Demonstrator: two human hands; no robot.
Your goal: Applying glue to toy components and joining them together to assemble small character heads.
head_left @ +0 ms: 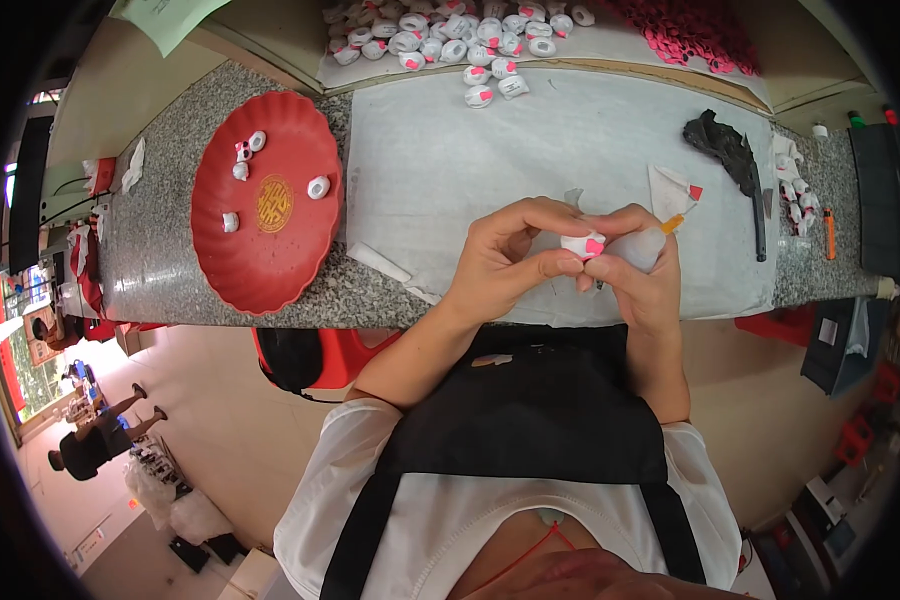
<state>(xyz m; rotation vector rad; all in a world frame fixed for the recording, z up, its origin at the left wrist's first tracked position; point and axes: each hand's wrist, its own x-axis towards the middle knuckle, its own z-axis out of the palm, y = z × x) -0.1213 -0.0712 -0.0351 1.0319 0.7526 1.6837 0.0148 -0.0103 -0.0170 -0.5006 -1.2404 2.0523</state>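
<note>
My left hand (515,245) and my right hand (650,285) meet above the white sheet (440,190). Between their fingertips is a small white figure head (576,243) with a pink bow on its right side. The left thumb and fingers pinch it, and the right fingertips touch it too. Tucked in my right hand is a translucent squeeze bottle (646,246), its orange-yellow nozzle pointing up and right. Part of the bottle is hidden by the fingers. Many similar white heads (455,50) are heaped at the far edge, some with pink bows.
On the left stands a red scalloped tray (220,260) holding several small white pieces. Pink bow pieces (685,35) lie in a pile at the far right. A crumpled black bag (722,145), a dark stick-like tool (759,230) and an orange pen-like item (829,234) are on the right.
</note>
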